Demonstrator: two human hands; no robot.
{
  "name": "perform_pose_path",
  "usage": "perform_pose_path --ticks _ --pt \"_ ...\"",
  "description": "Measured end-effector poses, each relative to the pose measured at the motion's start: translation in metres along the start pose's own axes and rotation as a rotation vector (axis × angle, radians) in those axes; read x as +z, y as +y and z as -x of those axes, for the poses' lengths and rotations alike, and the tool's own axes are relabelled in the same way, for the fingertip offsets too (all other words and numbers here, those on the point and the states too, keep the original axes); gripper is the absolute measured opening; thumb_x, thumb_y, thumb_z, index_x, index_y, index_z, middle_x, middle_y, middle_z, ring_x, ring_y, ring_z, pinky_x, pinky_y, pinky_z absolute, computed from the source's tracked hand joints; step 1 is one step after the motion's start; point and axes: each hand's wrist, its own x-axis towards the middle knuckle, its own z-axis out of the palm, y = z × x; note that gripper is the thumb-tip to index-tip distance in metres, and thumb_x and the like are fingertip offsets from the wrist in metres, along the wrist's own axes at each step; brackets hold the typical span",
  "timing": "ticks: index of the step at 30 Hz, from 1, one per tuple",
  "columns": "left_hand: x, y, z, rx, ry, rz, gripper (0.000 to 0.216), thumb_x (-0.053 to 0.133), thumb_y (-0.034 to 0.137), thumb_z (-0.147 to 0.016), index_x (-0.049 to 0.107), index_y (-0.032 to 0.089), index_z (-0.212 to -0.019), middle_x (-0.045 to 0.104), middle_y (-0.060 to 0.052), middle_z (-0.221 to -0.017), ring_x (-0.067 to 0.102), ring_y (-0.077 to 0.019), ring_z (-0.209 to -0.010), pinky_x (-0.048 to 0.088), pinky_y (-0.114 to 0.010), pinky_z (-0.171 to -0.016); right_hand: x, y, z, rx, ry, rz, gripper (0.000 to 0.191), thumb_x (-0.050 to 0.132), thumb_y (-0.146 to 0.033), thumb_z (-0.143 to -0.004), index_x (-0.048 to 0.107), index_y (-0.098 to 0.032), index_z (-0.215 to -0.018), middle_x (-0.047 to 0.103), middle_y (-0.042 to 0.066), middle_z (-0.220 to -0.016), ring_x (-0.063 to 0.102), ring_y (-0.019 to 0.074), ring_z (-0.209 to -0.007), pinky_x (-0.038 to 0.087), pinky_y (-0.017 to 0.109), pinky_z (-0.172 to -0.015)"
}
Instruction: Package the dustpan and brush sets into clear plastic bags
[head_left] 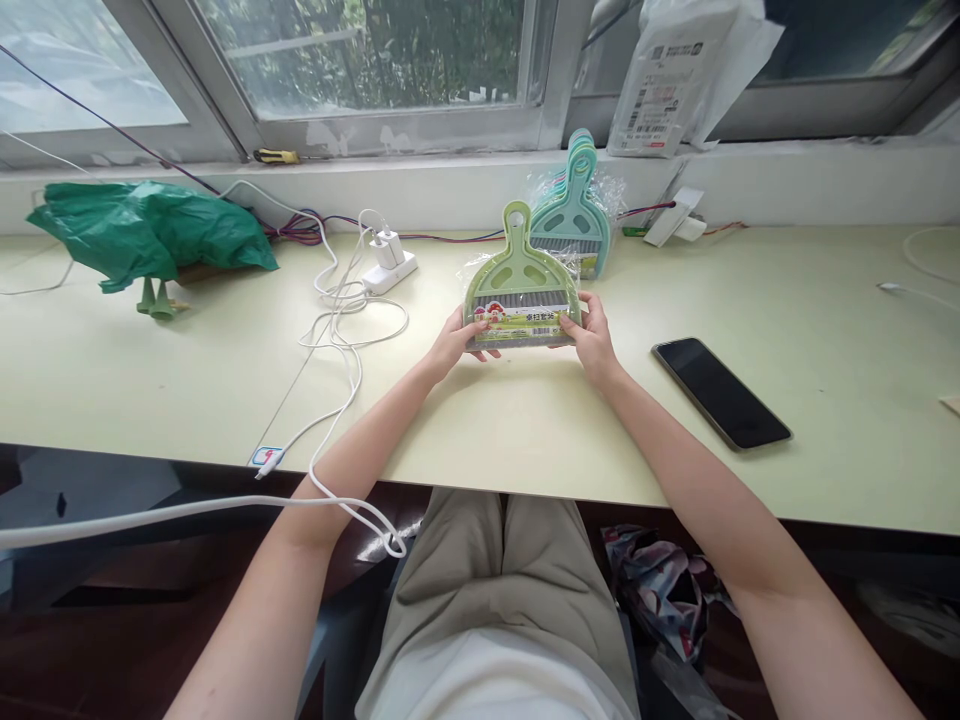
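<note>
Between both hands I hold a green mini dustpan and brush set (523,275) in clear plastic wrap, its handle pointing up and a printed label across its lower part. My left hand (456,340) grips the lower left edge, thumb in front and fingers behind. On the lower right edge, my right hand (593,340) has the same kind of grip. Just behind it, a stack of similar wrapped sets, the front one turquoise (576,210), leans upright near the wall under the window.
A black phone (721,393) lies to the right. White cables (349,300) and a power strip with a charger (390,270) are on the left, with a green plastic bag (154,232) beyond. A white package (667,85) leans on the sill by a socket block (675,217). The table edge (525,492) is close to my lap.
</note>
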Motion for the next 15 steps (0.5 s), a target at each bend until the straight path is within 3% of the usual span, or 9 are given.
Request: perform_pose_path --ticks 8,15 --pt "0.0 0.0 0.0 0.001 0.01 0.021 0.04 0.06 0.034 -0.075 0.043 0.017 -0.108 0.072 -0.009 -0.096 0.07 -0.0174 -0.057 0.048 -0.023 -0.045 -0.002 -0.004 -0.002 0.015 -0.031 -0.008 0.049 0.06 -0.053 -0.077 0.038 -0.029 -0.113 0.066 0.003 -0.103 0.067 0.0235 -0.086 0.062 0.044 -0.063" --pt "-0.002 0.0 -0.001 0.01 0.009 0.01 0.041 0.06 0.035 -0.075 0.042 0.017 -0.108 0.072 -0.01 -0.098 0.07 -0.018 -0.058 0.048 -0.024 -0.045 -0.005 -0.014 0.001 -0.021 0.048 0.078 0.052 0.064 -0.049 -0.073 0.052 -0.025 -0.118 0.069 0.005 -0.101 0.067 0.0227 -0.083 0.06 0.033 -0.051"
